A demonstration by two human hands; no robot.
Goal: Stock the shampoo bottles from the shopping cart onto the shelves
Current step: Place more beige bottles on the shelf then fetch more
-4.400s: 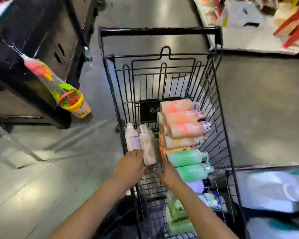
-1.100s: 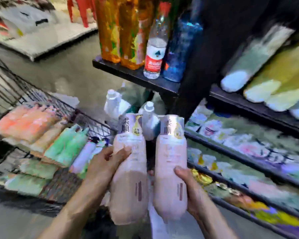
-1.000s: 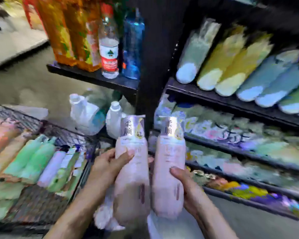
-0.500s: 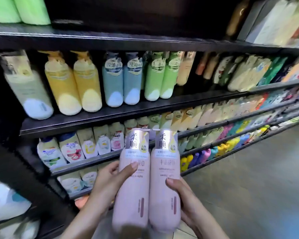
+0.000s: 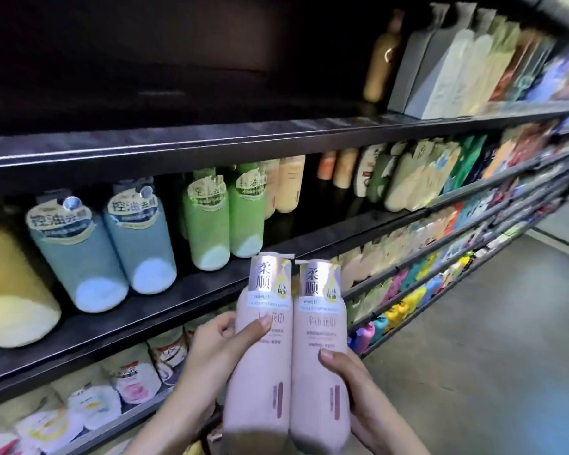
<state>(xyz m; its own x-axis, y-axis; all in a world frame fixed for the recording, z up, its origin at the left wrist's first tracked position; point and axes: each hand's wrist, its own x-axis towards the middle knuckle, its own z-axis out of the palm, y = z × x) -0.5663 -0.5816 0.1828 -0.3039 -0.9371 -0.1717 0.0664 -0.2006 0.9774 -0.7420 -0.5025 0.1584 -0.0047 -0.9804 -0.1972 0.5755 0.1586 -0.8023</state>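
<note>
Two pink shampoo bottles are held upright and side by side, touching along their flanks, in the lower centre of the frame. The left pink bottle (image 5: 260, 362) is gripped by the left hand (image 5: 217, 353), whose thumb is laid across the bottle's front while the fingers are curled round its far side. The right pink bottle (image 5: 319, 372) is clasped by the right hand (image 5: 352, 389), with the thumb pressed on its front and the remaining fingers wrapped behind. Silver caps with printed labels are seen at both bottle tops, level with the black shelf edge (image 5: 184, 300) behind them. On that shelf, at centre left, two blue bottles (image 5: 105, 247) are stood next to two green bottles (image 5: 224, 218), and a yellow bottle (image 5: 10, 290) is placed at the far left edge. The top shelf (image 5: 178, 139) is seen in the upper half of the frame, dark over its left part, with a brown bottle (image 5: 381, 60) and pale packs (image 5: 457, 67) set at the upper right. Further stocked shelves are run away to the right above the grey floor (image 5: 490, 323).
</note>
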